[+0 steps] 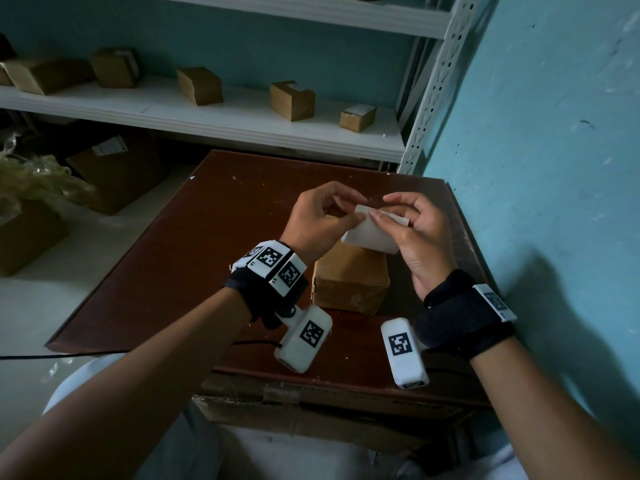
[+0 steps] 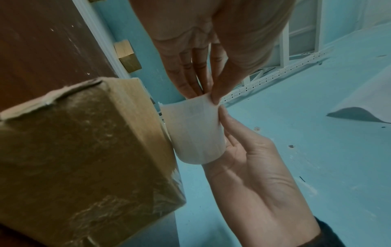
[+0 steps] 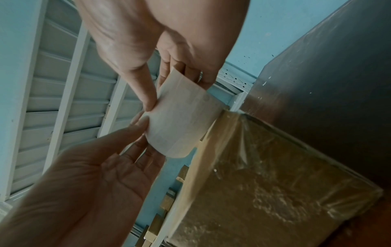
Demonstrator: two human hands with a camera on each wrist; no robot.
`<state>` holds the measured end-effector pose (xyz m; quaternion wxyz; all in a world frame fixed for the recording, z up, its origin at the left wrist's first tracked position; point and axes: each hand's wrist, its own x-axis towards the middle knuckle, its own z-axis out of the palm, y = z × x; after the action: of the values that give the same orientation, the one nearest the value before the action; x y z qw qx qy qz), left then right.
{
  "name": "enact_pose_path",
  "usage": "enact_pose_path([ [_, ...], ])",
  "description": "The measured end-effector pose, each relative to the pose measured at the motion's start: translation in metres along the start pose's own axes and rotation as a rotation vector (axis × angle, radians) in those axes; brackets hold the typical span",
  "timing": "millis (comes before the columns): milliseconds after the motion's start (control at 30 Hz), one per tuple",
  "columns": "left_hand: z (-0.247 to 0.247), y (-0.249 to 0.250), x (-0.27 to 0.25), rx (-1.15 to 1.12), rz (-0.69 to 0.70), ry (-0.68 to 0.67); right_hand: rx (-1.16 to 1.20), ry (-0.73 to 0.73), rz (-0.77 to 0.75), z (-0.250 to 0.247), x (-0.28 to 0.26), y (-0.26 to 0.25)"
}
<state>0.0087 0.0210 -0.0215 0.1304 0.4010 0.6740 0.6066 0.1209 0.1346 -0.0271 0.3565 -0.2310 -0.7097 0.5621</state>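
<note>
A curled white paper label (image 1: 369,233) hangs in the air between both hands, just above a small brown cardboard box (image 1: 349,278) wrapped in clear tape. The box lies on a dark red-brown table (image 1: 207,237). My left hand (image 1: 358,213) pinches the label's upper left corner with thumb and fingers. My right hand (image 1: 381,211) pinches the same edge right beside it. The left wrist view has the left hand (image 2: 211,97) pinching the label (image 2: 196,132), with the box (image 2: 84,158) below. In the right wrist view the right hand (image 3: 152,100) grips the label (image 3: 182,120).
A white metal shelf (image 1: 242,123) behind the table carries several small cardboard boxes (image 1: 292,100). A teal wall (image 1: 536,150) stands close on the right. Larger cartons (image 1: 114,168) and crumpled plastic wrap (image 1: 31,178) sit on the floor to the left.
</note>
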Motion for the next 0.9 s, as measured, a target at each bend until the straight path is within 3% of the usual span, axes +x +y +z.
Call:
enact_pose_path([
  [900,0.0006,-0.0007,-0.0004,0.009,-0.006,-0.010,0.006,-0.007,-0.012,0.0004,-0.0010,-0.0016],
])
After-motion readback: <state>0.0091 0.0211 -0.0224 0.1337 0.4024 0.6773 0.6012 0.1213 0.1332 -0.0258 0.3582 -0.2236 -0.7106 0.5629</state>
